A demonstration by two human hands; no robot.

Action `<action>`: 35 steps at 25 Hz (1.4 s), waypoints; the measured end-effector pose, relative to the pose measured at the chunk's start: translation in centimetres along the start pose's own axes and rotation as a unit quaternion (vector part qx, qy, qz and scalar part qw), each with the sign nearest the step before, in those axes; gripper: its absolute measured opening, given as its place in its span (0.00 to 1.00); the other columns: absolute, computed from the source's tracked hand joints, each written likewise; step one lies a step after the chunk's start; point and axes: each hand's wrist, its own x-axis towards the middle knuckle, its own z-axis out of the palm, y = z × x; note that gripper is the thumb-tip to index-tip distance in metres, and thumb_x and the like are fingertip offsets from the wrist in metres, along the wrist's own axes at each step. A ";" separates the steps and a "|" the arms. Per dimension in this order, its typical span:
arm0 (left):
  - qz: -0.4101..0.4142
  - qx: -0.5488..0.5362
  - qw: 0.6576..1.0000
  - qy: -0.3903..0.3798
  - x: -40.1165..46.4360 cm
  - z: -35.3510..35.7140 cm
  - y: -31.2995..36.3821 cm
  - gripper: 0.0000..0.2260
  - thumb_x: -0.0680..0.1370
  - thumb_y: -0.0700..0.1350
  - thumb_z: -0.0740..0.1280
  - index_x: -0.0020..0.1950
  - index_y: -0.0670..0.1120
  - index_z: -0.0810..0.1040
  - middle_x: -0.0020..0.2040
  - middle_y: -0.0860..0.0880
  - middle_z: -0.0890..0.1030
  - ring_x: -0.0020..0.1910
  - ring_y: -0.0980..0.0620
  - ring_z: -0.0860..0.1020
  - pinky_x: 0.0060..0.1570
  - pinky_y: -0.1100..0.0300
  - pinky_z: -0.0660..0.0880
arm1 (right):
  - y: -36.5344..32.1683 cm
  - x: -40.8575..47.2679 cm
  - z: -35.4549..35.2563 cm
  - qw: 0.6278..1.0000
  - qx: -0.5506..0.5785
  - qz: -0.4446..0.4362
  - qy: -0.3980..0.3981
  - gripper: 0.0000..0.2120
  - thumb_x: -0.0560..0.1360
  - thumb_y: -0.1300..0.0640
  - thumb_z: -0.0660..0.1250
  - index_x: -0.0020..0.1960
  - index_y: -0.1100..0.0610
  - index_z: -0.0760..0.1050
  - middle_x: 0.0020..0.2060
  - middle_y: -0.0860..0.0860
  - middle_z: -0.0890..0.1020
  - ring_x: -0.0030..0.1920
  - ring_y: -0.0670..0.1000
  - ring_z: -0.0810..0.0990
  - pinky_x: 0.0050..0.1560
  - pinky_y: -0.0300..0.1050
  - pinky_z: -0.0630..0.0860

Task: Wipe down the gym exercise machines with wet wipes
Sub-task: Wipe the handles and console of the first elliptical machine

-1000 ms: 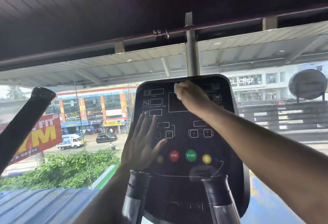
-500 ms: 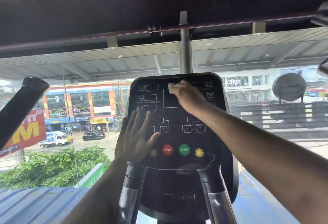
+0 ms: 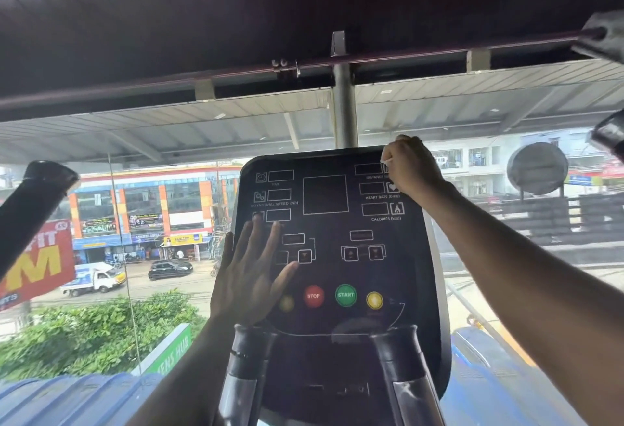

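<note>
Black console panel (image 3: 337, 223), upright and tilted back. Left hand (image 3: 248, 277) flat on it at eight o'clock, fingers (image 3: 258, 233) spread. Right hand (image 3: 410, 168) curled at one o'clock corner, pressing a wipe (image 3: 386, 162), barely visible.

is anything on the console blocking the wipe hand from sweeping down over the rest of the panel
Only the left hand, lying flat on the lower left of the console. The right hand holds the wipe at the top right; the middle and right side are unobstructed.
</note>
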 end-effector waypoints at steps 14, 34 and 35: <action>-0.001 0.021 1.000 -0.017 0.1 0.0 0.0 0.36 0.82 0.73 0.43 0.86 0.57 0.45 0.86 0.50 0.40 0.84 0.52 0.39 0.82 0.45 0.48 | -20.0 7.4 8.1 0.962 0.030 -0.240 -0.129 0.07 0.79 0.64 0.66 0.55 0.63 0.80 0.53 0.62 0.82 0.53 0.62 0.83 0.54 0.52 0.80; -0.010 -0.001 1.000 -0.011 0.2 -0.8 0.3 0.37 0.81 0.73 0.44 0.86 0.54 0.54 0.86 0.48 0.49 0.85 0.49 0.50 0.80 0.49 0.54 | 1.2 3.2 0.3 0.996 0.068 -0.052 -0.027 0.15 0.79 0.69 0.64 0.60 0.57 0.84 0.58 0.58 0.84 0.59 0.58 0.83 0.62 0.50 0.79; -0.009 -0.007 1.000 -0.010 0.2 -0.8 0.3 0.37 0.81 0.72 0.44 0.86 0.54 0.54 0.86 0.48 0.49 0.85 0.49 0.50 0.80 0.49 0.55 | 1.8 2.5 0.2 0.995 0.083 -0.048 -0.006 0.14 0.80 0.68 0.64 0.60 0.58 0.84 0.58 0.57 0.85 0.59 0.58 0.84 0.62 0.49 0.79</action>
